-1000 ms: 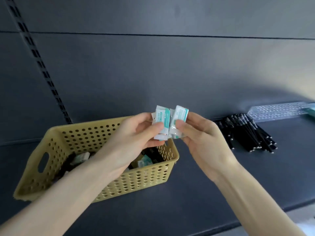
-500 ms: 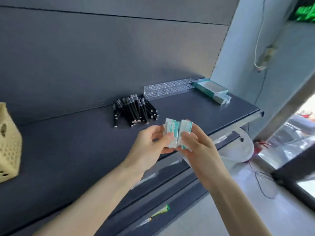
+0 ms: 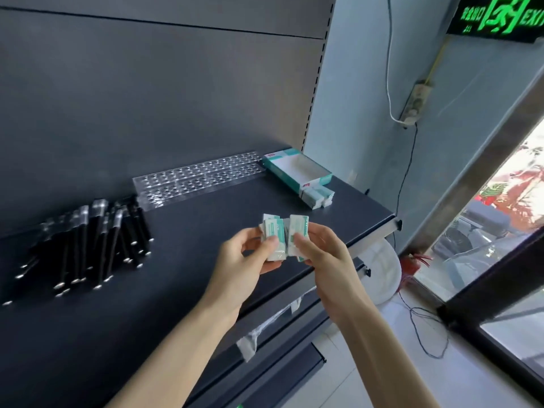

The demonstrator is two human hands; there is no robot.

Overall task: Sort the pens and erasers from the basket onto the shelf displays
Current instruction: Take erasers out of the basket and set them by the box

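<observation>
Since the frame a second back my view has swung right: the basket has slid out of sight, and both hands have carried their erasers along the shelf point(image 3: 206, 228) toward its right end.

On the left of that shelf the black pens point(image 3: 88, 245) lie in a loose pile. None of them stands in the clear rack point(image 3: 200, 178) just behind them against the back wall, so I judge the pen half of the job barely begun. At the right end, touching the rack's far end, the teal-and-white display box point(image 3: 297, 169) sits open, and as far as I can see it is hollow. A few loose erasers point(image 3: 318, 197) lie just in front of it, outside it.

My left hand point(image 3: 244, 260) and right hand point(image 3: 323, 254) hover side by side over the shelf's front edge, short of the box. The left fingers point(image 3: 269, 241) are curled round a small stack of wrapped erasers point(image 3: 272, 234), pinching it between thumb and the rest. The right fingers point(image 3: 300, 240) pinch a second packet the same way, and the two bundles touch. How many each hand has, I cannot tell.

My reading is that the erasers are mid-delivery and not yet set down. What remains in the basket I cannot judge from here, so most of the sorting looks to be left.
</observation>
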